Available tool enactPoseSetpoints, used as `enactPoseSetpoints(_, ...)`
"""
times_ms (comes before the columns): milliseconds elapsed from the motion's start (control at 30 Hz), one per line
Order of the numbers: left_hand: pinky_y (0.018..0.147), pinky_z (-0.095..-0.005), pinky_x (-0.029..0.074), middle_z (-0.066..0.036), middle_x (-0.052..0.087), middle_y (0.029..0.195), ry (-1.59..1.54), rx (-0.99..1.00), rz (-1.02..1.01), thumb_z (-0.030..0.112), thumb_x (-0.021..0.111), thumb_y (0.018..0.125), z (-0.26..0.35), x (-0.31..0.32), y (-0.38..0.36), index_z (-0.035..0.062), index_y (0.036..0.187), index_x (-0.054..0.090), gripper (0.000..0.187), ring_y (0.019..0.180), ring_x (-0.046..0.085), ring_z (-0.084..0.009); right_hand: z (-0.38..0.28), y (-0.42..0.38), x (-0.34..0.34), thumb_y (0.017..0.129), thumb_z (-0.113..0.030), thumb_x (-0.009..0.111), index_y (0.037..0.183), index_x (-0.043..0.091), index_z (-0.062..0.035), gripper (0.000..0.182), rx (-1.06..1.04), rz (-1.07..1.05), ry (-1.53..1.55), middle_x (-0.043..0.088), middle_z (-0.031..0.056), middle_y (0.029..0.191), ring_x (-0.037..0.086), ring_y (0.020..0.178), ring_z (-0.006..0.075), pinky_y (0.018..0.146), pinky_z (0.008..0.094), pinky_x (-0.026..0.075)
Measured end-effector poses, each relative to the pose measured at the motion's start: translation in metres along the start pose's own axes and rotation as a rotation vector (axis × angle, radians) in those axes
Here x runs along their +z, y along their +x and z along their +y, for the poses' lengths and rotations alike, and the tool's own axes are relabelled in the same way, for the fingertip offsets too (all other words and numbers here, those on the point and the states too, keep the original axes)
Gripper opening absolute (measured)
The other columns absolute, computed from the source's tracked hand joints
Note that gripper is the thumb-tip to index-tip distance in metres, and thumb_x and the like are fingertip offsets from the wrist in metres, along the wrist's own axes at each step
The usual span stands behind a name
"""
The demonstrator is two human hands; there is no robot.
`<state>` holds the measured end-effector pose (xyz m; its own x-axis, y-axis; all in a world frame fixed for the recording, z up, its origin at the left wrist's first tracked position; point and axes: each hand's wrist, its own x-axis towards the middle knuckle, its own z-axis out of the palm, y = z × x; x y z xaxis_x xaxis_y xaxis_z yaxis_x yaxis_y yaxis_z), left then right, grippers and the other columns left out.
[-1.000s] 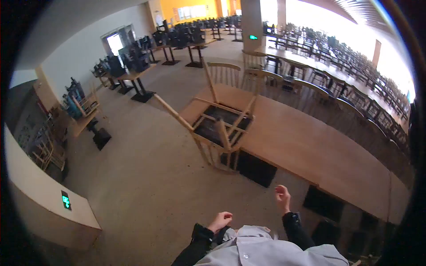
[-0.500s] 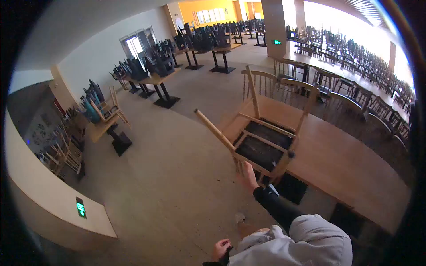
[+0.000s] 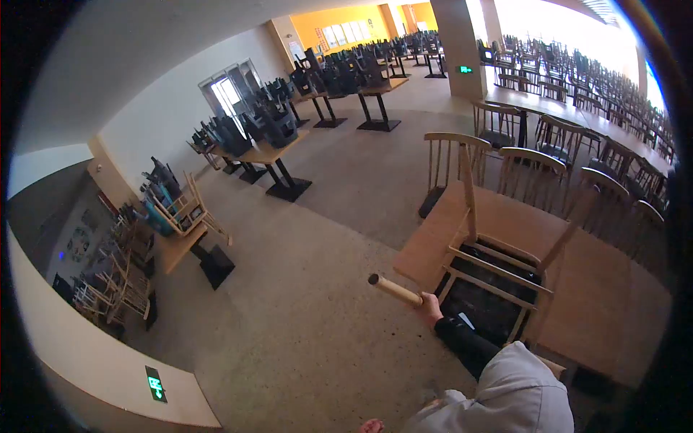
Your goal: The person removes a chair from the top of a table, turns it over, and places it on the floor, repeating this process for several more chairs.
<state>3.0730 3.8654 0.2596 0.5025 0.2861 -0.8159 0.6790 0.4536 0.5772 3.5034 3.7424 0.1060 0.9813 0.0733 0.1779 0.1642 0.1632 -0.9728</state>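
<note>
A wooden chair (image 3: 498, 278) lies upside down on the brown table (image 3: 585, 325), its dark seat underside facing up and its legs sticking out. My right hand (image 3: 429, 310) is wrapped around one of its near legs, whose dark-capped end points left. The black sleeve of that arm crosses in front of the seat. At the bottom edge, only a small part of my left hand (image 3: 372, 426) shows, apart from the chair; how its fingers lie cannot be made out.
Upright chairs (image 3: 533, 173) line the table's far side. To the left, a smaller table (image 3: 177, 249) carries upturned chairs. Further back, more tables (image 3: 271, 150) hold stacked dark chairs. A low wall with a green exit sign (image 3: 155, 384) stands at lower left; a pillar (image 3: 462, 50) rises behind.
My right hand has moved from beside the seat edge to a grip on the leg. The chair appears closer and turned. My left hand has dropped mostly out of view, and the view has shifted.
</note>
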Motion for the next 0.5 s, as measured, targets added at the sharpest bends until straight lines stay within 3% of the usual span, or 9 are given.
enactPoseSetpoints(67, 0.101, -0.0396, 0.032, -0.008, 0.041, 0.133, 0.113, -0.019, -0.016, 0.021, 0.041, 0.093, -0.001, -0.009, 0.033, 0.0108, 0.133, 0.034, 0.042, 0.122, 0.039, -0.022, 0.055, 0.01, -0.02, 0.081, -0.004, 0.057, 0.091, 0.056, 0.0057, 0.014, 0.149, -0.124, 0.21, 0.053, 0.0061, 0.092, 0.051, 0.084, 0.0121, 0.074, 0.0314, 0.049)
enactPoseSetpoints(100, 0.102, -0.0396, 0.032, -0.008, 0.04, 0.134, 0.173, -0.027, -0.028, 0.022, 0.041, 0.093, -0.002, -0.014, 0.052, 0.0112, 0.134, 0.033, 0.043, 0.123, 0.039, -0.0216, -0.083, -0.011, -0.007, 0.076, -0.007, 0.066, 0.078, 0.059, 0.0008, 0.01, -0.055, -0.131, -0.625, 0.054, 0.0004, 0.073, 0.051, 0.072, 0.0084, 0.064, 0.0275, 0.047)
enactPoseSetpoints(200, 0.102, -0.0396, 0.031, -0.007, 0.039, 0.135, 0.312, -0.064, -0.07, 0.025, 0.042, 0.093, 0.005, -0.014, 0.072, 0.0119, 0.135, 0.031, 0.046, 0.125, 0.037, -0.021, -0.156, -0.016, -0.008, 0.074, -0.011, 0.07, 0.069, 0.058, -0.002, 0.015, 0.027, -0.082, -0.484, 0.05, -0.0036, 0.059, 0.048, 0.063, 0.0057, 0.057, 0.0262, 0.043)
enactPoseSetpoints(267, 0.098, -0.0404, 0.036, -0.011, 0.048, 0.128, 0.183, -0.083, -0.001, 0.032, 0.045, 0.092, 0.021, -0.001, 0.061, 0.0072, 0.133, 0.034, 0.049, 0.119, 0.044, -0.0226, -0.189, -0.018, -0.02, 0.074, -0.012, 0.071, 0.07, 0.058, -0.0023, 0.017, 0.056, -0.047, -0.365, 0.051, -0.0028, 0.061, 0.048, 0.064, 0.0056, 0.057, 0.026, 0.043)
enactPoseSetpoints(333, 0.094, -0.0392, 0.038, -0.011, 0.049, 0.125, 0.292, -0.007, -0.115, 0.026, 0.049, 0.089, 0.01, -0.021, 0.112, 0.0056, 0.131, 0.037, 0.048, 0.115, 0.046, -0.0224, -0.224, -0.02, -0.032, 0.073, -0.013, 0.071, 0.071, 0.057, -0.0026, 0.018, 0.078, -0.018, -0.247, 0.052, -0.002, 0.063, 0.048, 0.064, 0.0056, 0.057, 0.0258, 0.043)
enactPoseSetpoints(400, 0.09, -0.0379, 0.041, -0.011, 0.05, 0.122, 0.439, 0.136, -0.24, 0.02, 0.053, 0.087, -0.013, -0.044, 0.181, 0.0039, 0.128, 0.039, 0.047, 0.112, 0.048, -0.0222, -0.268, -0.024, -0.051, 0.075, -0.008, 0.068, 0.073, 0.057, -0.0038, 0.013, -0.113, 0.041, -0.328, 0.054, -0.0011, 0.068, 0.05, 0.065, 0.0066, 0.058, 0.0252, 0.043)
enactPoseSetpoints(433, 0.088, -0.0373, 0.043, -0.012, 0.051, 0.121, 0.615, 0.301, -0.319, 0.018, 0.055, 0.086, -0.027, -0.055, 0.214, 0.0031, 0.127, 0.04, 0.046, 0.11, 0.049, -0.0221, -0.289, -0.028, -0.058, 0.075, -0.006, 0.067, 0.074, 0.056, -0.0045, 0.011, -0.068, 0.064, -0.234, 0.054, -0.0004, 0.071, 0.052, 0.068, 0.0081, 0.06, 0.0257, 0.043)
enactPoseSetpoints(500, 0.084, -0.0361, 0.045, -0.012, 0.052, 0.118, 1.142, 0.842, -0.427, 0.012, 0.059, 0.084, -0.043, -0.07, 0.265, 0.0015, 0.125, 0.043, 0.046, 0.106, 0.051, -0.0218, -0.301, -0.035, -0.087, 0.075, -0.006, 0.066, 0.08, 0.055, -0.0049, 0.012, -0.035, 0.095, 0.04, 0.055, 0.0017, 0.075, 0.054, 0.072, 0.0115, 0.065, 0.0277, 0.045)
